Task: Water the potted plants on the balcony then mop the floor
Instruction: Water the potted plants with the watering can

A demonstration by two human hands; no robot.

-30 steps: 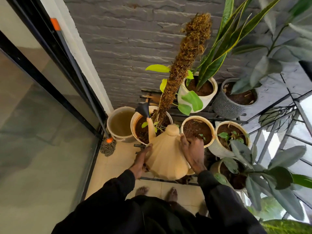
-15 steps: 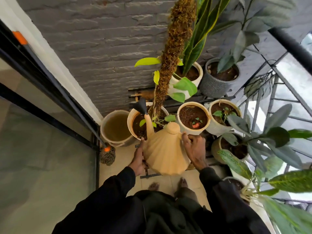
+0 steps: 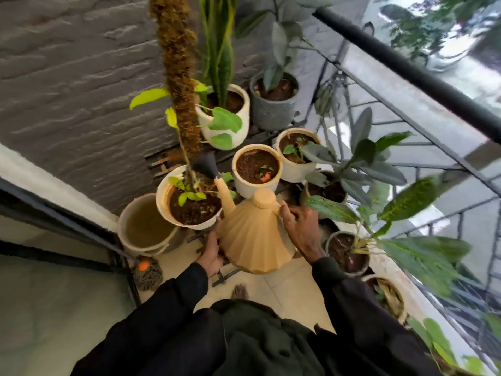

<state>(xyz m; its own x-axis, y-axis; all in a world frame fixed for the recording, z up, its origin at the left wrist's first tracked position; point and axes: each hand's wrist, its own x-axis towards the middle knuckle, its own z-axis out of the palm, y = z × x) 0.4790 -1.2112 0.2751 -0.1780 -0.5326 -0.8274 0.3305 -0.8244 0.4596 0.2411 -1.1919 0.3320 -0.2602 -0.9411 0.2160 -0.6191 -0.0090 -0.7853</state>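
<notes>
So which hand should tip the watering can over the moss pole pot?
Right hand: its fingers grip the watering can high at its handle; the left hand only cups its base.

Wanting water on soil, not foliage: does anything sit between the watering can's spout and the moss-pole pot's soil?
Partly. Small green leaves spread over the soil below the black spout head of the watering can; the moss pole rises beside it.

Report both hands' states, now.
Left hand: holds the watering can at its base.
Right hand: fingers grip the watering can near its top.
</notes>
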